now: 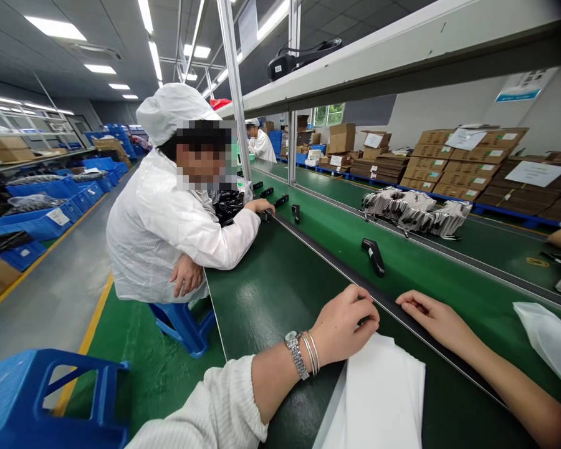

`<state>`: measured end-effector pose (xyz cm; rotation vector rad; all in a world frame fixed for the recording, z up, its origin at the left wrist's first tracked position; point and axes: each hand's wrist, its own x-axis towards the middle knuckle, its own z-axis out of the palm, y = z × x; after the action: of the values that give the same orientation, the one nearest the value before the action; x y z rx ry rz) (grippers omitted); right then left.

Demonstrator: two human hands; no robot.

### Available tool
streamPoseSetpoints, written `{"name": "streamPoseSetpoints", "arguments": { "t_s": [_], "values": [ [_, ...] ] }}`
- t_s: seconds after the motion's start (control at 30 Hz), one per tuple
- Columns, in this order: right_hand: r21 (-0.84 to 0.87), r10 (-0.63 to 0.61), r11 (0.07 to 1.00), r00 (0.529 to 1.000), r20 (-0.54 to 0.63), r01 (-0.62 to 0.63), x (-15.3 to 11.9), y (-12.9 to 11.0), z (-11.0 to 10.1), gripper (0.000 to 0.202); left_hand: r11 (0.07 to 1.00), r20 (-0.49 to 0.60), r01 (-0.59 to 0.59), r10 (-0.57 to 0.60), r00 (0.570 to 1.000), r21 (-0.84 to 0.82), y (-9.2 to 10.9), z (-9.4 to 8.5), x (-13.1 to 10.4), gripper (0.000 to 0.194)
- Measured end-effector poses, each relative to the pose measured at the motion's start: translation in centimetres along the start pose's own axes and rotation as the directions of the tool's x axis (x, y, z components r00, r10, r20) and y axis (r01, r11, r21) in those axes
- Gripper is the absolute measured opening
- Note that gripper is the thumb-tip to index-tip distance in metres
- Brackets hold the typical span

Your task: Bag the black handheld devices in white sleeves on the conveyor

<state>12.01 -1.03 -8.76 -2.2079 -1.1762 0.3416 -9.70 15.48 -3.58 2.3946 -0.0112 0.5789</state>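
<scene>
Left hand is half curled, right hand loosely bent (both seem empty); beyond them lies a black device.

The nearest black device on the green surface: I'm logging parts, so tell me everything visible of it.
The black device looks like smooth, faintly shiny plastic, bent near its upper-left end, with the longer part slanting toward the lower right. It lies on the green surface; nothing else touches it. Finer details are unclear.

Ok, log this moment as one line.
left hand: by white sheeting | right hand: by green belt | black device: on green belt, apart from both hands
</scene>
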Motion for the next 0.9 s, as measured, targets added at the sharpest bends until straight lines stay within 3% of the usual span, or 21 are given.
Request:
{"name": "streamPoseSetpoints", "arguments": {
  "t_s": [0.1, 0.17, 0.27, 0.33, 0.43, 0.5, 0.6, 0.77, 0.9],
  "values": [
    [0.002, 0.012, 1.0, 1.0, -0.007, -0.012, 0.0, 0.0, 0.0, 0.037, 1.0, 0.013, 0.012, -0.012, 1.0, -0.001, 0.1, -0.1, 0.0, 0.011],
    [0.005, 0.021, 1.0, 1.0, -0.009, -0.021, 0.0, -0.1, 0.0, 0.037, 0.996, 0.036, 0.09, -0.091, 0.995, 0.02, 0.0, -0.4, 0.0, 0.011],
    [0.005, 0.039, 0.999, 0.999, 0.004, -0.039, -0.1, -0.1, -0.1, 0.037, 0.963, 0.16, 0.259, -0.268, 0.95, 0.072, -0.3, -0.9, 0.0, 0.04],
    [0.013, 0.05, 0.999, 0.999, 0.012, -0.05, 0.1, 0.1, -0.2, 0.038, 0.949, 0.285, 0.3, -0.315, 0.905, 0.096, -0.6, -1.0, 0.0, 0.052],
    [0.012, 0.063, 0.998, 0.996, -0.069, -0.063, 1.2, 0.7, -0.6, 0.038, 0.959, 0.379, 0.268, -0.284, 0.881, 0.096, -0.9, -0.7, 0.0, 0.031],
    [-0.031, 0.091, 0.995, 0.981, -0.174, -0.098, 2.7, 1.3, -0.9, 0.041, 0.969, 0.369, 0.229, -0.246, 0.896, 0.089, -1.0, -0.4, 0.0, 0.016],
    [-0.147, 0.169, 0.966, 0.951, -0.26, -0.212, 5.7, 1.8, -1.2, 0.051, 0.976, 0.309, 0.183, -0.21, 0.928, 0.115, -0.9, -0.1, 0.0, 0.018],
    [-0.322, 0.332, 0.861, 0.914, -0.232, -0.394, 9.6, 1.4, -0.9, 0.064, 0.979, 0.257, 0.115, -0.157, 0.954, 0.171, -0.8, 0.1, -0.1, 0.026],
    [-0.342, 0.362, 0.838, 0.903, -0.231, -0.424, 10.6, 1.8, -0.8, 0.062, 0.984, 0.249, 0.071, -0.111, 0.962, 0.164, -0.9, 0.2, -0.2, 0.02]
  ]
}}
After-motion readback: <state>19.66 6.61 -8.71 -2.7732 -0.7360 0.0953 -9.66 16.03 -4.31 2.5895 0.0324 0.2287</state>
